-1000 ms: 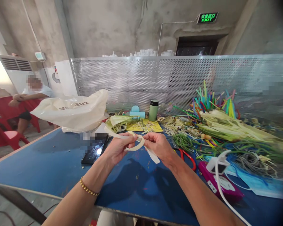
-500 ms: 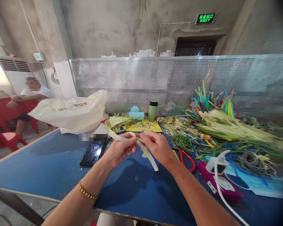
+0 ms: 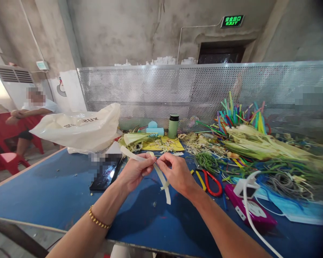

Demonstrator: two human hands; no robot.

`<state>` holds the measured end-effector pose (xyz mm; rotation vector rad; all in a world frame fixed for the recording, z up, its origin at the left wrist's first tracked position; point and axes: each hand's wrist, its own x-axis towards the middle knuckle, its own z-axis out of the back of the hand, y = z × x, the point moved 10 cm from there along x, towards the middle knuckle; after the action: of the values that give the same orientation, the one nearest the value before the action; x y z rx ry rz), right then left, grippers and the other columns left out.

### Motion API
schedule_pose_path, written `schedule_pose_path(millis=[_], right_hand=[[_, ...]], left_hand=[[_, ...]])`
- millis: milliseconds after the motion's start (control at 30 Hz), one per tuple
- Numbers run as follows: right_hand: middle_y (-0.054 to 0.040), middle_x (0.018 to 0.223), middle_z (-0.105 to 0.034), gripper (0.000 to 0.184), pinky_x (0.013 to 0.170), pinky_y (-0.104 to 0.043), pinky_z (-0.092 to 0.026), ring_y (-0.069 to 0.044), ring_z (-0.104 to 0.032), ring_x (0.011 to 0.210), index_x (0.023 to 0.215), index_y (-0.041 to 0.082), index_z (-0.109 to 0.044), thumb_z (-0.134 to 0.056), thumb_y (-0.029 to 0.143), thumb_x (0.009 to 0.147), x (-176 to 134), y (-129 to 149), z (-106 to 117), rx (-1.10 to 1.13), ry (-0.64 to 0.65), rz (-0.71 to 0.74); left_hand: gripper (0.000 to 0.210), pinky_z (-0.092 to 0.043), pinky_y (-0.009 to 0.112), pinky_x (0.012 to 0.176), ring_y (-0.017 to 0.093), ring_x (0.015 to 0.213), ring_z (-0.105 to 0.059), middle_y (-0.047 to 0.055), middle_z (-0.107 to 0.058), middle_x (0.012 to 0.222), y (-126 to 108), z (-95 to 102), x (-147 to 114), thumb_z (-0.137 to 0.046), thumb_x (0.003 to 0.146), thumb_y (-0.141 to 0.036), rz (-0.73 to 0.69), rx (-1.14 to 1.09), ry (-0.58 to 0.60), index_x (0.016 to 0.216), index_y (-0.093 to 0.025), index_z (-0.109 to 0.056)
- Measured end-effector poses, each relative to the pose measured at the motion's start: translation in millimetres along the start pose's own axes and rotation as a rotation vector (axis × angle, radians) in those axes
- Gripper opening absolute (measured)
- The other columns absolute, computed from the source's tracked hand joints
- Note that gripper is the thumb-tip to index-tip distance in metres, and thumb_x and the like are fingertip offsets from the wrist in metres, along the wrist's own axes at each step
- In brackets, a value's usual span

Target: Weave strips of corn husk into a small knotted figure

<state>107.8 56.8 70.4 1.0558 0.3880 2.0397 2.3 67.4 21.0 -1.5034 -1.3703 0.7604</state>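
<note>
My left hand pinches a pale, flat, cream-coloured strip between thumb and forefinger. One end of it sticks out to the left past my knuckles, and another length hangs down between the hands with a short piece crossing it. The thumb and forefinger of my right hand are closed against the strip beside the left fingertips; the exact point of contact is partly hidden. Both hands are just above the blue table. Red-handled scissors lie right of my right hand, a dark phone or tablet left of my left wrist.
Corn husks, green strands and coloured stems crowd the right. A purple power strip with a white cable sits front right. Behind are a green bottle, a white bag and a perforated metal screen. A person sits far left.
The hanging end of the strip has swung down and left. My right hand has shifted slightly lower, its fingers closer to the left fingertips. The whole view has moved slightly.
</note>
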Motion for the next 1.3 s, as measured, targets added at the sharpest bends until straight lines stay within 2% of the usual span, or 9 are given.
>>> schedule_pose_path(millis=[233,333,433,500,567,733,867,1067,1300], right_hand=[[-0.0004,0.066,-0.060,0.021,0.060,-0.026,-0.038,-0.013,-0.051,0.062,0.071,0.019,-0.060,-0.053,0.028,0.089,-1,4,-8,0.051,0.081,0.028],[-0.0011,0.068,-0.061,0.028,0.061,-0.026,-0.040,-0.014,-0.053,0.063,0.073,0.018,-0.062,-0.050,0.034,0.092,3,0,1,0.068,0.056,0.021],[-0.0064,0.091,-0.067,0.025,0.077,-0.031,-0.045,-0.018,-0.060,0.084,0.090,0.019,-0.067,-0.046,0.031,0.095,6,5,21,0.052,-0.065,0.101],[-0.0081,0.108,-0.066,0.023,0.091,-0.035,-0.044,-0.019,-0.059,0.103,0.100,0.020,-0.067,-0.045,0.024,0.095,6,18,20,0.048,-0.020,0.234],[-0.0079,0.111,-0.066,0.022,0.096,-0.037,-0.042,-0.019,-0.057,0.108,0.097,0.021,-0.068,-0.047,0.019,0.093,3,27,11,0.032,0.080,0.329],[-0.0075,0.095,-0.066,0.019,0.091,-0.036,-0.044,-0.019,-0.058,0.096,0.081,0.019,-0.066,-0.050,0.018,0.092,2,27,6,-0.008,0.125,0.313],[-0.0063,0.089,-0.065,0.021,0.083,-0.032,-0.044,-0.017,-0.057,0.088,0.085,0.018,-0.069,-0.050,0.024,0.093,5,19,9,0.040,0.116,0.234],[-0.0016,0.073,-0.064,0.019,0.056,-0.023,-0.039,-0.011,-0.052,0.062,0.085,0.016,-0.072,-0.061,0.031,0.085,-3,5,-19,0.295,0.392,0.040],[0.0002,0.067,-0.059,0.020,0.050,-0.021,-0.035,-0.009,-0.046,0.054,0.088,0.017,-0.072,-0.056,0.030,0.087,-7,10,-26,0.350,0.369,0.053]], left_hand=[[0.027,-0.017,0.017,0.039,0.002,0.042,-0.031,-0.004,-0.044,0.047,-6,7.8,1,-0.077,0.071,-0.030,-0.004,0.006,-0.040,0.066,-0.011,-0.060],[0.026,-0.018,0.016,0.039,0.002,0.043,-0.034,-0.004,-0.046,0.048,-7,5.0,-2,-0.077,0.072,-0.030,0.007,0.042,-0.006,0.067,-0.011,-0.059],[0.023,-0.024,0.016,0.042,0.003,0.046,-0.040,-0.003,-0.049,0.052,-2,-7.2,-8,-0.078,0.071,-0.028,0.077,0.117,0.107,0.070,-0.011,-0.061],[0.023,-0.028,0.016,0.044,0.004,0.048,-0.044,-0.002,-0.052,0.055,4,-14.1,-12,-0.080,0.067,-0.024,0.137,0.152,0.178,0.075,-0.011,-0.063],[0.026,-0.031,0.017,0.046,0.006,0.050,-0.048,-0.001,-0.056,0.059,8,-16.5,-14,-0.081,0.065,-0.020,0.171,0.157,0.210,0.081,-0.012,-0.064],[0.025,-0.036,0.020,0.050,0.009,0.055,-0.054,0.002,-0.060,0.062,6,-17.4,-13,-0.074,0.072,-0.021,0.142,0.133,0.243,0.092,-0.011,-0.064],[0.027,-0.028,0.020,0.043,0.008,0.048,-0.050,-0.001,-0.056,0.060,7,-19.4,-15,-0.073,0.074,-0.024,0.143,0.190,0.271,0.095,-0.013,-0.061],[0.037,-0.020,0.020,0.040,0.005,0.042,-0.042,-0.004,-0.053,0.059,14,-24.0,-18,-0.078,0.068,-0.024,0.184,0.226,0.340,0.098,-0.015,-0.058],[0.031,-0.021,0.020,0.039,0.003,0.042,-0.037,-0.001,-0.056,0.066,11,-34.4,-22,-0.077,0.069,-0.025,0.159,0.247,0.427,0.090,-0.015,-0.057]])
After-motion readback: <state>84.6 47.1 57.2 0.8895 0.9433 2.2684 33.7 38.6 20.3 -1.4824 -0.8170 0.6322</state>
